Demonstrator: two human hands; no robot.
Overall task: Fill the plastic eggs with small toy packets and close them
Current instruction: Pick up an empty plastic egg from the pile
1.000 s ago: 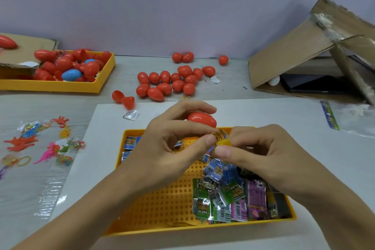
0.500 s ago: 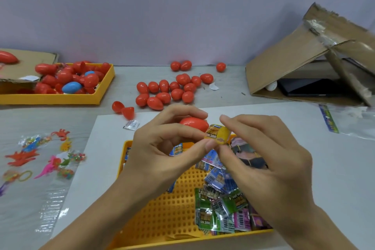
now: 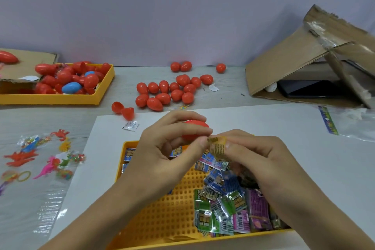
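Note:
My left hand (image 3: 162,154) holds a red plastic egg half (image 3: 193,130) between its curled fingers, above the near yellow tray (image 3: 160,215). A small yellow toy packet (image 3: 217,145) is pinched between my left thumb and the fingers of my right hand (image 3: 261,160), just right of the egg half. Several coloured toy packets (image 3: 229,209) lie heaped in the right part of the tray. A cluster of closed red eggs (image 3: 172,91) sits on the table behind. An opened red egg (image 3: 123,109) lies to the left of it.
A second yellow tray (image 3: 101,95) with red eggs and a blue one stands at the far left. Loose plastic toys in clear wrap (image 3: 40,158) lie at the left. A tilted cardboard box (image 3: 304,63) stands at the far right. A white sheet (image 3: 304,148) lies under the near tray.
The packet has gone from rolled to partly unfolded and hanging down. My right hand has lowered and turned, its fingers curling round the packet. The egg half stays in my left hand.

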